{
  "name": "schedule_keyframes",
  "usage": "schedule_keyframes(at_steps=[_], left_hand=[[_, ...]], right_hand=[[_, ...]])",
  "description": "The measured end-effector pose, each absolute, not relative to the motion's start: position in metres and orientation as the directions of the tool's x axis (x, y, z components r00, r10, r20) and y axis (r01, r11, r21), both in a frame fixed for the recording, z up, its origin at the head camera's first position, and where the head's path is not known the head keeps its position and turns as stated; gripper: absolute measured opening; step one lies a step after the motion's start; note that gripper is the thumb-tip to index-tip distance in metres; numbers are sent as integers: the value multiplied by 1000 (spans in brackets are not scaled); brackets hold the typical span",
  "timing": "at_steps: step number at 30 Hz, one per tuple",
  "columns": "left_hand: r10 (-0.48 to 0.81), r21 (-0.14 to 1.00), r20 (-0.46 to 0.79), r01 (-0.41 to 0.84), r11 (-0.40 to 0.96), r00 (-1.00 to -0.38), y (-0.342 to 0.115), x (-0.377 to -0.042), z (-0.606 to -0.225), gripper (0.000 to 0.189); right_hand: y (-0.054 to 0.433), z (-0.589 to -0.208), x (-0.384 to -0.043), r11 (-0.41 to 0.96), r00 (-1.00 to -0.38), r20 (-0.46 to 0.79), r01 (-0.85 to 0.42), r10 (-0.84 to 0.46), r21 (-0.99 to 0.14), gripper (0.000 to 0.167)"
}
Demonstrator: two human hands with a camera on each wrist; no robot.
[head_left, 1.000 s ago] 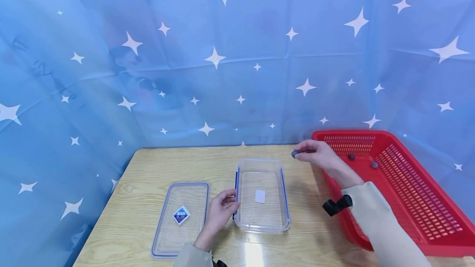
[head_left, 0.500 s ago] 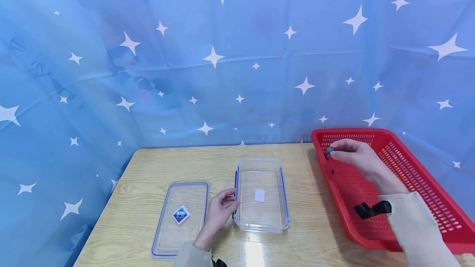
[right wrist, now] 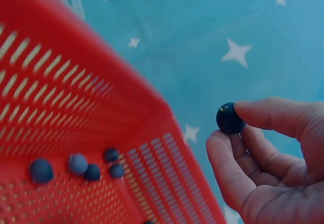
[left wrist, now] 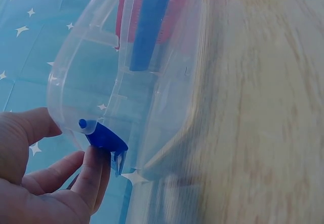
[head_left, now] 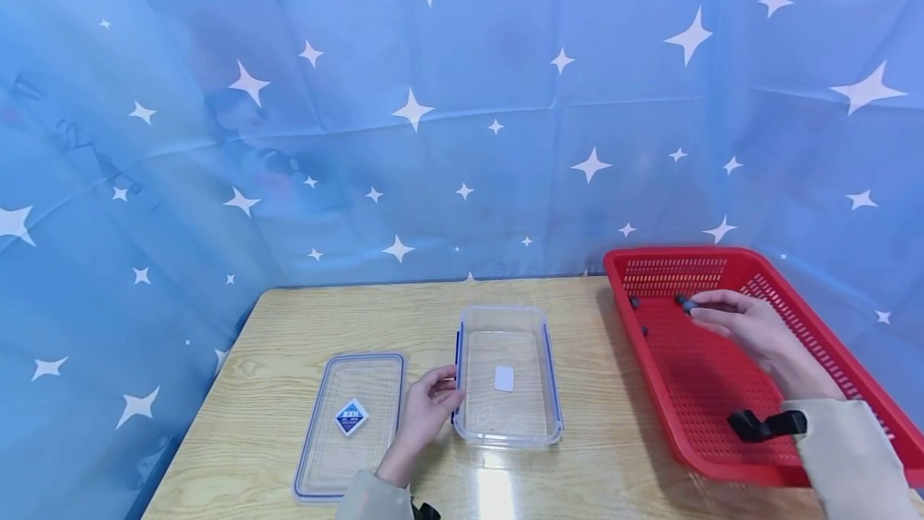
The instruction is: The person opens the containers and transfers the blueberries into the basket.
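A clear plastic food container [head_left: 505,420] with blue side latches stands uncovered on the table. My left hand [head_left: 431,404] holds its left side; in the left wrist view the thumb touches the rim and fingertips lie under a blue latch [left wrist: 106,137]. My right hand [head_left: 747,331] is over the red basket [head_left: 682,416]. Between its thumb and fingers it pinches a dark blueberry [right wrist: 231,118], seen closely in the right wrist view. Several more blueberries [right wrist: 41,171] lie on the basket floor, partly hidden from the head view by the right hand.
The container's clear lid [head_left: 346,456], with a blue edge and a diamond label [head_left: 351,417], lies flat left of the left hand. A star-patterned blue curtain [head_left: 433,143] hangs behind the wooden table [head_left: 577,464]. The basket's raised walls surround the berries.
My right hand has moved right, from beside the container to over the basket, with a blueberry in its fingers in each frame. The left hand stays at the container.
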State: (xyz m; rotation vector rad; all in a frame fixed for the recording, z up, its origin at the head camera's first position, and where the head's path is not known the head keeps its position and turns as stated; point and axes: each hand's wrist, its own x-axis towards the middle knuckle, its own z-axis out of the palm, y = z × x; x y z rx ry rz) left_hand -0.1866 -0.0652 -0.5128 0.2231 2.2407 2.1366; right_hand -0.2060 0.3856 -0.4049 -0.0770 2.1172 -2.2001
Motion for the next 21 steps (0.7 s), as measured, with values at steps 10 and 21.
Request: schedule_keyframes(at_steps=[10, 21], left_hand=[[145, 994, 94, 102, 46, -985, -63, -172, -481, 35], [127, 993, 95, 102, 54, -987, -66, -183, -511, 38]], right_hand=[[406, -426, -199, -126, -990, -74, 89, -122, -988, 28], [401, -425, -197, -110, -992, -89, 98, -87, -989, 26]])
